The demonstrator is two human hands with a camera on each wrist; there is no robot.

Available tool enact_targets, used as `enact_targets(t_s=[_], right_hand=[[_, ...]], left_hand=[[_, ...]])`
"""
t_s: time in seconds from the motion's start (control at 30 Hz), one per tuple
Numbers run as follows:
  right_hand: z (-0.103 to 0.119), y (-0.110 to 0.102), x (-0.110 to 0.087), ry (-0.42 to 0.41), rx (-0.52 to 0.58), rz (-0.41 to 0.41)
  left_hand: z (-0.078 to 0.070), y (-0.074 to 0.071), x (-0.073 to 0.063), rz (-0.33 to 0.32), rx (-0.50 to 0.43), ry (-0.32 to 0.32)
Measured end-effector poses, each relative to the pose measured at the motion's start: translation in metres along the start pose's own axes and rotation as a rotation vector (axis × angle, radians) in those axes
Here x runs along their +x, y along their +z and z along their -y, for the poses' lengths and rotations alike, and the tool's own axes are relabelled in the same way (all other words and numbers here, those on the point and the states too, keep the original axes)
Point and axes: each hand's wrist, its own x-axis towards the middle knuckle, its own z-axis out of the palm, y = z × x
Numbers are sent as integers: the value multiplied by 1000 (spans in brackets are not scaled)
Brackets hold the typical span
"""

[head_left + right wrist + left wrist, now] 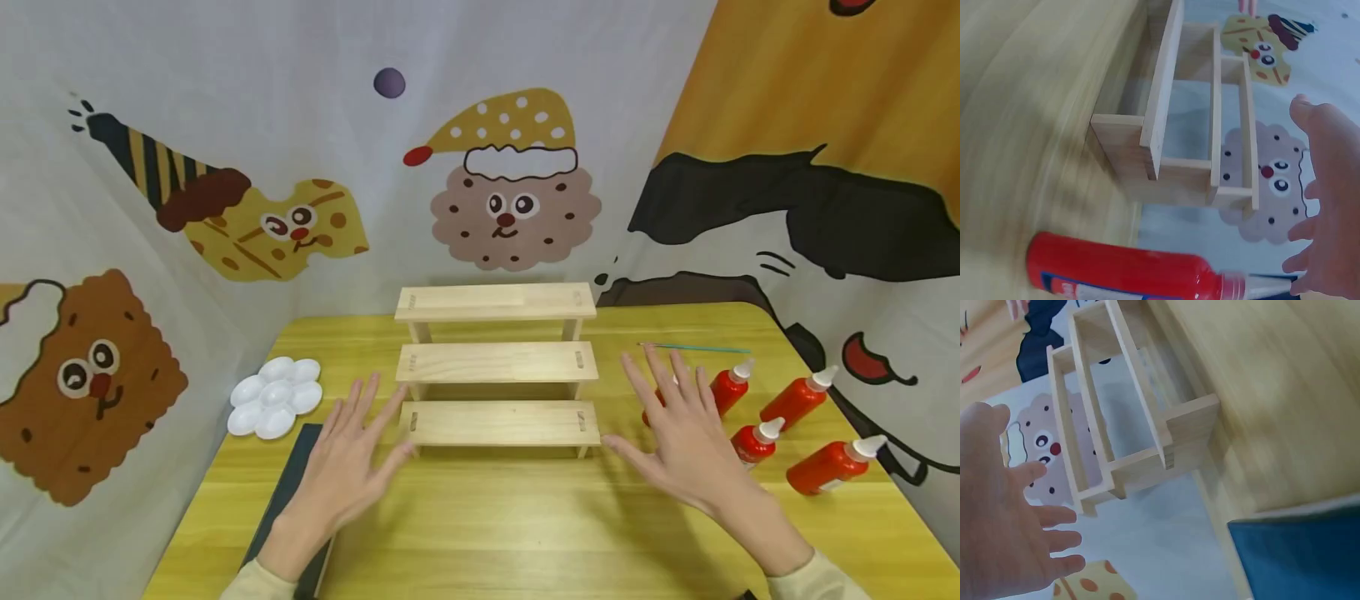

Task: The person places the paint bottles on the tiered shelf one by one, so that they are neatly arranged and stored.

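A three-tier wooden stand [498,423] of pale planks stands at the back middle of the table. My left hand [341,458] hovers at its left with fingers spread, holding nothing. On the other side, my right hand [690,442] is likewise spread in the air and holds nothing. Several red squeeze bottles [828,467] with white pointed caps stand right of it, one partly hidden behind its fingers. In the right wrist view, a red bottle [1116,265] lies across the bottom, near the fingertips. Below my left hand lies a flat dark blue item [1304,550], partly covered in the head view.
A white flower-shaped paint palette [275,396] lies at the table's left. A thin teal paintbrush [697,347] lies behind the bottles. The yellow wood-grain table [510,533] meets a cloth backdrop [322,100] printed with cartoon biscuits.
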Motion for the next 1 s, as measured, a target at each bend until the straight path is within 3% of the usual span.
enact_targets(t_s=[0.23, 0.5, 0.67, 0.9, 1.0], right_hand=[[-15, -3, -19, 97, 123, -131], [-23, 2, -46, 239, 245, -266], [-19, 11, -59, 355, 264, -256], [-16, 28, -66, 559, 472, -147], [-18, 38, -69, 562, 478, -123]], left_hand=[[5, 10, 0, -16, -167, -51], [10, 36, 0, 40, -465, -213], [13, 52, 4, 48, -594, -296], [20, 68, 9, 89, -786, -381], [20, 75, 11, 103, -874, -399]])
